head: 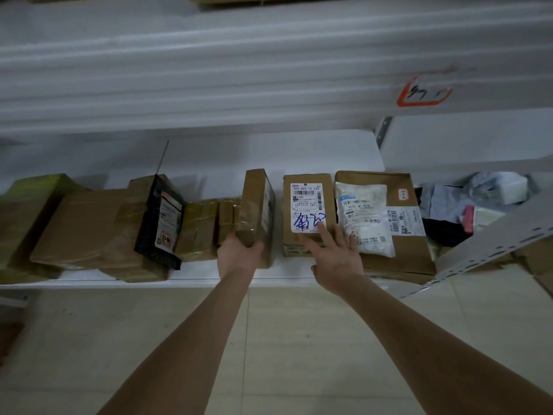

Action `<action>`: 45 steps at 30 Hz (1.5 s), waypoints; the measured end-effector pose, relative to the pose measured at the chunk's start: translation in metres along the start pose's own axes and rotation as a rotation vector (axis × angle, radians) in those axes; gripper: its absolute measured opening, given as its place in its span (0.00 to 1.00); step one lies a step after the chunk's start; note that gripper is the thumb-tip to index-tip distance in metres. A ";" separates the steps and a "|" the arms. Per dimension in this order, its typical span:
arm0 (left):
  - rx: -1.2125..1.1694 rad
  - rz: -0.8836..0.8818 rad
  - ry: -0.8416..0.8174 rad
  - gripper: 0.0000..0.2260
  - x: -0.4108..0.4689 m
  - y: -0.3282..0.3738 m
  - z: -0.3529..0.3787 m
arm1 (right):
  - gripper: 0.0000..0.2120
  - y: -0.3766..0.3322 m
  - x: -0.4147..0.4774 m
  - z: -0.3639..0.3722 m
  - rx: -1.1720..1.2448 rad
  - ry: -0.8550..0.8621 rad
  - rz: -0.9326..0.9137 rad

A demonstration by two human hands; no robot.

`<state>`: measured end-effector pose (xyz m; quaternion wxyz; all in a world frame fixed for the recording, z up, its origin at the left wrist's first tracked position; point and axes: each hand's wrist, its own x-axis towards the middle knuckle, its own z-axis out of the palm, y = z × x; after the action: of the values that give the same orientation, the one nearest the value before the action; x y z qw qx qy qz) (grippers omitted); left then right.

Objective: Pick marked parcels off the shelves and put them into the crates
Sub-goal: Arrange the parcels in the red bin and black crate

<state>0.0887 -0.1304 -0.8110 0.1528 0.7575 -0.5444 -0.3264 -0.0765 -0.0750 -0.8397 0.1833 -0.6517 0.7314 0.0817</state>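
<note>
hands: two, bare, both forearms reaching up from the bottom edge to the same shelf point(314, 154).
left hand point(239, 253): fingers curled round the lower near end of the upright box point(257, 205), gripping it.
right hand point(333, 260): fingers straight and fanned apart; fingertips point(324, 233) lie on the near end of the marked parcel, one reaching its label. It clasps nothing.
marked parcel point(308, 182): one brown carton lying flat on the shelf, its white label scrawled over in blue pen. It sits between the upright box and the large flat box, with a gap on its left and the large flat box just beside it on its right.
upright box: one taped brown carton standing on a narrow side, against the small taped boxes.
small taped boxes point(200, 229): two, side by side, left of the upright box.
black pouch point(161, 223): one, standing on edge and leaning on a carton behind it.
far-left cartons: a green-wrapped box point(27, 211) and a flat brown box point(80, 226), touching.
large flat box point(398, 250): one, with one white label and one small red-framed sticker.
white mailer point(363, 217): one, lying on the left half of the large flat box.
soft bags point(478, 205): a heap in the next bay; I cannot tell how many.
red-edged tag point(423, 92): one, on the shelf edge above; its writing is blurred.
</note>
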 end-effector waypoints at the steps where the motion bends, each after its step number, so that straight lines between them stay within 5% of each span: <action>1: -0.050 -0.006 0.016 0.13 -0.002 -0.001 -0.004 | 0.32 0.000 0.000 -0.004 0.019 -0.022 0.002; 9: -0.574 -0.133 -0.010 0.03 -0.032 -0.025 -0.065 | 0.26 -0.034 -0.035 -0.026 0.584 0.262 0.078; 14: -0.834 -0.283 -0.185 0.08 -0.059 -0.041 -0.105 | 0.32 -0.063 -0.058 -0.051 1.296 0.073 0.338; 19: -0.836 -0.339 -0.328 0.16 -0.079 -0.048 -0.124 | 0.38 -0.075 -0.087 -0.072 1.558 -0.290 0.500; 22: -0.925 -0.345 -0.397 0.18 -0.097 -0.038 -0.122 | 0.34 -0.082 -0.098 -0.064 1.766 -0.306 0.574; 24: -0.897 -0.344 -0.445 0.18 -0.113 -0.031 -0.116 | 0.25 -0.087 -0.111 -0.066 1.635 -0.297 0.539; 27: -0.750 -0.319 -0.373 0.23 -0.120 -0.031 -0.117 | 0.17 -0.073 -0.128 -0.074 1.059 -0.048 0.483; 30: -0.520 -0.186 -0.327 0.28 -0.112 -0.031 -0.136 | 0.23 -0.055 -0.133 -0.091 0.631 0.114 0.322; 34: -0.388 -0.046 -0.436 0.27 -0.109 -0.017 -0.160 | 0.38 -0.056 -0.129 -0.107 0.373 -0.010 -0.023; 39: -0.271 0.018 -0.585 0.25 -0.106 -0.011 -0.172 | 0.34 -0.055 -0.142 -0.104 0.870 -0.385 -0.034; 42: -0.369 0.044 -0.399 0.26 -0.110 -0.012 -0.169 | 0.28 -0.056 -0.147 -0.101 1.034 -0.364 0.047; 45: -0.599 -0.179 -0.317 0.33 -0.122 -0.022 -0.164 | 0.25 -0.059 -0.148 -0.102 1.200 -0.285 0.162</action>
<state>0.1897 -0.0297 -0.6621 0.2524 0.6638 -0.3727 -0.5973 -0.0228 0.0168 -0.6835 0.6067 -0.3602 0.6654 -0.2440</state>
